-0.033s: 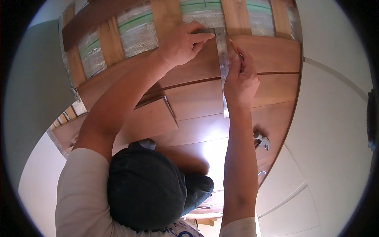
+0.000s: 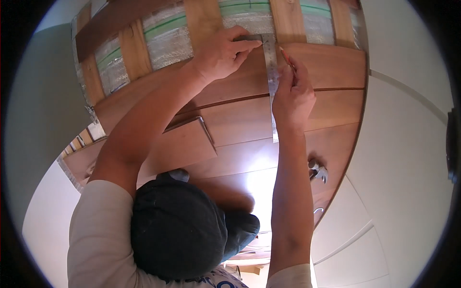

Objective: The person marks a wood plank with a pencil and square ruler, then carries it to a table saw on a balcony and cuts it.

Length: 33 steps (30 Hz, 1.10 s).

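Observation:
A metal carpenter's square [image 2: 270, 62] lies across brown wood floor planks, its long marked blade running towards me. My left hand [image 2: 217, 56] is closed on the square's short arm, near the corner. Between the thumb and fingers of my right hand [image 2: 295, 103] is an orange-red pencil [image 2: 287, 57]. Its tip points away from me, just right of the blade and close to the far edge of the end plank [image 2: 331, 66]. The right hand rests beside the blade and partly covers its edge.
Beyond the planks, wood joists [image 2: 202, 24] alternate with silvery sheeting [image 2: 168, 50] crossed by green strips. A loose plank [image 2: 185, 144] lies under my left arm. A claw hammer [image 2: 318, 172] sits right of my right forearm, near a pale wall [image 2: 403, 144].

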Each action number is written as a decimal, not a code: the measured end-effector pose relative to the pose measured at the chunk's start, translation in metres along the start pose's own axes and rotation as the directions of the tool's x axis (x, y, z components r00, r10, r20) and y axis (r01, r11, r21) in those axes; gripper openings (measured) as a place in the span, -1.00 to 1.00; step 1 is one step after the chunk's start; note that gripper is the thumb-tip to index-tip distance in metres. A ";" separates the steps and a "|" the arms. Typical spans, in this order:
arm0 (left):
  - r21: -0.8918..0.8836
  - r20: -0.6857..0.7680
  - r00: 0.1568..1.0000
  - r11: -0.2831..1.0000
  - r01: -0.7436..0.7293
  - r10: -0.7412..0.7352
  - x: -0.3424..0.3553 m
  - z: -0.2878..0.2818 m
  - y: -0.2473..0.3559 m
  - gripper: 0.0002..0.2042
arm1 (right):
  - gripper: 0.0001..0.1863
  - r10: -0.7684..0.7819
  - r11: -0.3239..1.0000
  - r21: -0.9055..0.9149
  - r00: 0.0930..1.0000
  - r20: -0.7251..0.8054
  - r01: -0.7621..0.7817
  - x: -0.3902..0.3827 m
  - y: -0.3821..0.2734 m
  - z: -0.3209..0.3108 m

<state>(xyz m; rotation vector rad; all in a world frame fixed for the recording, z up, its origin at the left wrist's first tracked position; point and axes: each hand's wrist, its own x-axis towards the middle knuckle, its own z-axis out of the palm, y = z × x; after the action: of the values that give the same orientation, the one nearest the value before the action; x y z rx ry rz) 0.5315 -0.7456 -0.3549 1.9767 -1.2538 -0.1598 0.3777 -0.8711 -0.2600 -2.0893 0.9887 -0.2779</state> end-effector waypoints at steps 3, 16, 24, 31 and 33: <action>0.006 -0.003 1.000 1.000 -0.026 0.026 -0.001 -0.001 -0.002 -0.64 | -0.72 0.003 1.000 -0.009 1.000 -0.005 -0.003 0.003 0.001 0.007; 0.013 0.008 0.999 0.999 -0.032 0.031 -0.002 0.002 -0.001 -0.62 | -0.72 -0.009 1.000 -0.021 1.000 0.014 0.010 0.009 0.014 0.020; 0.051 0.028 0.999 0.998 -0.028 0.027 -0.003 0.000 -0.001 -0.62 | -0.73 -0.127 0.967 -0.217 0.990 0.058 0.136 0.006 0.010 0.008; 0.045 0.011 0.998 0.997 -0.058 0.057 -0.002 0.002 -0.002 -0.60 | -0.73 -0.140 0.977 -0.154 0.989 0.040 0.144 0.016 0.007 0.012; 0.043 0.013 0.999 0.998 -0.048 0.048 -0.003 0.002 -0.002 -0.60 | -0.74 -0.091 0.966 -0.236 0.993 0.071 0.105 0.007 0.002 0.003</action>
<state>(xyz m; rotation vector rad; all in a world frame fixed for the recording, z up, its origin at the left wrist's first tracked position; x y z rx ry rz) 0.5303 -0.7436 -0.3592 1.9834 -1.3217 -0.1222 0.3826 -0.8755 -0.2647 -2.3561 0.9220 -0.1504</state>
